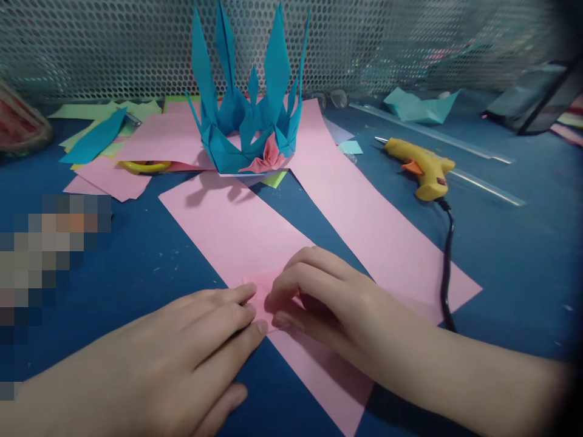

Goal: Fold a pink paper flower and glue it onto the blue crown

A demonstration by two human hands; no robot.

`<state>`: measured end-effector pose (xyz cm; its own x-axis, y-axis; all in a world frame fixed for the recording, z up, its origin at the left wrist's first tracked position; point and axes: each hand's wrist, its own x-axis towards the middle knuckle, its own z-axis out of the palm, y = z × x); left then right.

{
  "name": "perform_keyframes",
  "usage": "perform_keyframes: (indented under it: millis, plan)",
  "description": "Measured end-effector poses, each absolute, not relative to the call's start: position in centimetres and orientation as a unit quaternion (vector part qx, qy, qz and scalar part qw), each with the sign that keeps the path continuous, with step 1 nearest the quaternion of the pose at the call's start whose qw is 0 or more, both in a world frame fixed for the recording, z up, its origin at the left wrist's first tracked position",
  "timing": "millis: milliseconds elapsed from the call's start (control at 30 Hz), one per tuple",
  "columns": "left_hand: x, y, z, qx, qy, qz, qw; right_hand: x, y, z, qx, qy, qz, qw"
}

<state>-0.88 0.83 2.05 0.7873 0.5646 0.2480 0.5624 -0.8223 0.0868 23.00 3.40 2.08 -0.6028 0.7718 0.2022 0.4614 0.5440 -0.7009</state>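
A small piece of darker pink paper [261, 297] lies on a long light pink paper strip [237, 233], in the lower middle of the head view. Stretched nearly flat, my left hand [182, 358] rests its fingertips on the left edge of the small paper. My right hand [346, 309] is curled, its thumb and bent fingers closed at the right side of that same paper. Part of the small paper is hidden under the fingers. Beyond my hands stands a blue folded-paper crown [248, 130] with tall points and a pink paper flower [268, 156] on its front.
A yellow glue gun [421, 167] with a black cord [449, 261] lies at the right, near clear glue sticks [487, 187]. Another pink strip [364, 200] runs diagonally. Paper scraps [107, 176] and a yellow handle [146, 167] lie at the left. A perforated metal panel [136, 48] stands behind.
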Motion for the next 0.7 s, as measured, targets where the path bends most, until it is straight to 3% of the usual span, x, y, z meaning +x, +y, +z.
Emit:
perform_keyframes:
  millis: [267, 700]
  plan:
    - [-0.1, 0.4, 1.5, 0.954, 0.268, 0.131, -0.038, 23.8, 2.8, 2.2, -0.331, -0.891, 0.241, 0.194]
    - [0.0, 1.7, 2.6, 0.958, 0.254, 0.129, 0.003, 25.5, 4.1, 2.9, -0.229, -0.950, 0.160, 0.136]
